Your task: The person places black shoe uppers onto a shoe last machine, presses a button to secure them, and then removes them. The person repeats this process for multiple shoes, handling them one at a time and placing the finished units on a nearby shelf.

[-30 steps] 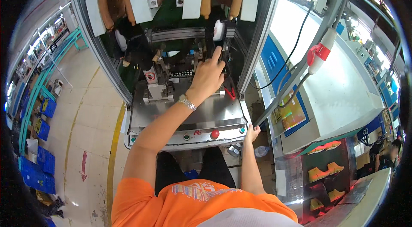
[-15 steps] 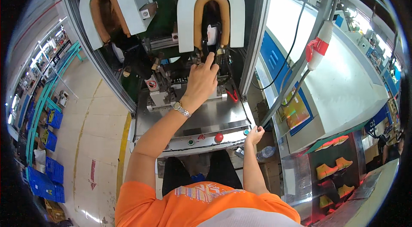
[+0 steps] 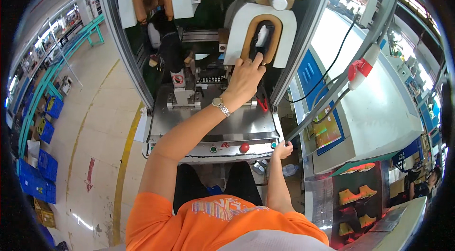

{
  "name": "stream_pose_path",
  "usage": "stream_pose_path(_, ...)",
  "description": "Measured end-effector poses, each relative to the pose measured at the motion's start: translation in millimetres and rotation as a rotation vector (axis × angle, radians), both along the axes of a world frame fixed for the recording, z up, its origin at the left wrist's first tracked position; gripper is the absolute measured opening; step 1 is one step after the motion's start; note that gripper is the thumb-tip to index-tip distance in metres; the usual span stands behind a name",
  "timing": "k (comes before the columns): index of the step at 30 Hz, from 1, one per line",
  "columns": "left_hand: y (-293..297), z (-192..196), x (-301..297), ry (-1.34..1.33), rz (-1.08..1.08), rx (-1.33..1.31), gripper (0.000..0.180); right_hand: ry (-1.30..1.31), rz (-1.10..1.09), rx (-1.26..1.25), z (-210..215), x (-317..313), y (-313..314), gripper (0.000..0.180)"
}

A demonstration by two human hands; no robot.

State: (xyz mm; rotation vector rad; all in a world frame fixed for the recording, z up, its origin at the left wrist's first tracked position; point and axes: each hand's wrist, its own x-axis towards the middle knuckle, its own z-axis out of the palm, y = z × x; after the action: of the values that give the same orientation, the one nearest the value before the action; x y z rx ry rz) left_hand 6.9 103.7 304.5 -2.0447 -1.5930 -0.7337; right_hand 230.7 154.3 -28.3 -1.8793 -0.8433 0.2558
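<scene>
Round red prohibition sign [image 3: 178, 79] on left machine block [image 3: 182, 97]. Red scrawl [image 3: 225, 145], illegible, on front panel [image 3: 196, 150]. Red arrow [image 3: 89, 175] on floor [image 3: 102, 132]. Orange shirt [image 3: 159, 218] carries multicoloured print [image 3: 220, 208], wording unclear.

A flat brushed-steel machine bed [image 3: 251, 125] carries a grey metal block fixture [image 3: 186, 97] toward its rear edge, left of the middle; a red V-shaped piece [image 3: 263, 104] shows near its right edge. Along the bed's front edge runs a pale metal control strip [image 3: 196, 150] bearing a domed red button [image 3: 244, 148] and round green buttons [image 3: 213, 149], one near its right end. Farther right, a dark conveyor surface [image 3: 342, 184] carries orange-lit ankle-high shoes [image 3: 358, 195] in pairs.
</scene>
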Motion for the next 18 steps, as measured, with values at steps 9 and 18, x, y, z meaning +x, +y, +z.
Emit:
stream_pose_path(9,-90.9,-61.4,-41.2,-0.868,-0.293,0.308,0.012,0.255,1.061,0.788,235.5,-136.2,-51.3,0.012)
stream_pose_path(18,-165.0,-97.7,-105.1,-1.036,-0.035,0.326,0.014,-0.513,1.225,1.338,435.9,-331.3,-73.4,0.022)
